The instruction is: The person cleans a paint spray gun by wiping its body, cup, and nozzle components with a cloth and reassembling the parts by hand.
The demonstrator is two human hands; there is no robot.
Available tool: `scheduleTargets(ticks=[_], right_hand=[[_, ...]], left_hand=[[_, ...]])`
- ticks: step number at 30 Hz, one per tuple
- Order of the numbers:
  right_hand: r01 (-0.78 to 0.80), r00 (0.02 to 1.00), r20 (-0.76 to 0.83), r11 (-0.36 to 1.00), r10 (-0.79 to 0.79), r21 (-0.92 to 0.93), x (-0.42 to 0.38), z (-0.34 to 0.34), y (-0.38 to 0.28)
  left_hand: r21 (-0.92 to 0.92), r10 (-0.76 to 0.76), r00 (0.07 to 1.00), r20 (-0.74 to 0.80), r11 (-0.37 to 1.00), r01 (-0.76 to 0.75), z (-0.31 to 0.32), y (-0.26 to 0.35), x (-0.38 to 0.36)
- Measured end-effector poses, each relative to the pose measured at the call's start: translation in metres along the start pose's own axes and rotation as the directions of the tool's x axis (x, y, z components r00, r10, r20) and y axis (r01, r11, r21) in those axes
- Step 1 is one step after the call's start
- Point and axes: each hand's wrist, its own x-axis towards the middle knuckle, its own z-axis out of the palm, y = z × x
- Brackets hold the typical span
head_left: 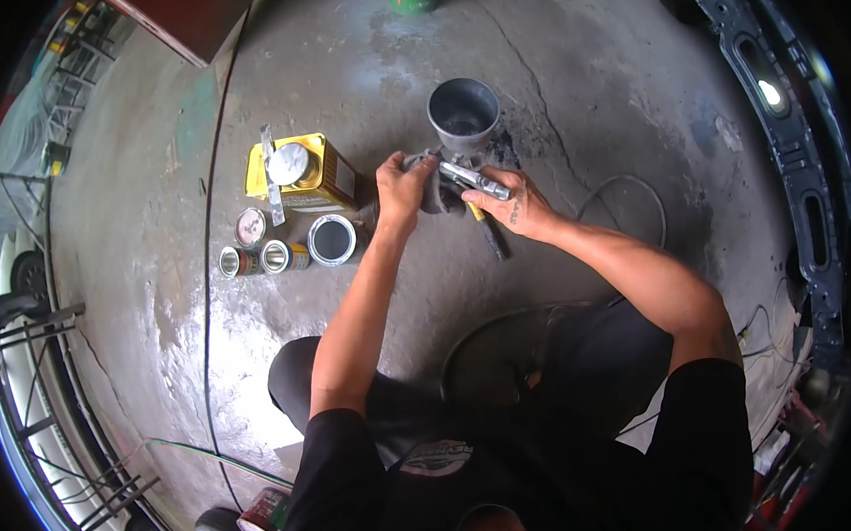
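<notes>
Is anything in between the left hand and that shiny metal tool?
Yes, a gray cloth. It is bunched in the left hand, on the side facing the silver metal tool. Whether the thumb also touches the tool is too small to tell. The right hand holds the tool with nothing visible between.

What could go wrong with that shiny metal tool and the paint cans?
The shiny metal tool could slip from the right hand and clatter onto the hard floor. The left forearm is near an open can, so a careless swing might knock it over and spill whatever is inside. A hose curves along the floor beyond the right forearm, so somebody could trip on it.
</notes>
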Motion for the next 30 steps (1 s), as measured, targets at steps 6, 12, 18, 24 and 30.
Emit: scheduleTargets(ticks=[6,12,18,24,30], right_hand=[[-0.133,0.991,0.041,0.988,0.130,0.073,-0.003,-0.007,-0.016],[-0.121,0.992,0.047,0.988,0.117,0.094,-0.004,-0.004,-0.009],[-0.136,0.990,0.062,0.983,0.130,0.120,-0.002,-0.004,-0.007],[-0.144,0.988,0.078,0.980,0.134,0.134,-0.002,-0.004,-0.006],[-0.171,0.983,0.098,0.973,0.157,0.157,-0.001,-0.002,0.000]], left_hand=[[0.029,-0.024,1.000,-0.014,0.999,0.024,0.003,0.001,-0.003],[0.046,-0.020,1.000,-0.020,0.999,0.021,0.002,-0.006,-0.001],[0.069,0.006,0.999,-0.052,0.998,-0.002,0.006,0.001,-0.007],[0.075,-0.004,0.997,-0.073,0.997,0.009,0.008,0.005,-0.009],[0.082,-0.006,0.996,-0.084,0.997,0.013,0.009,0.002,-0.008]])
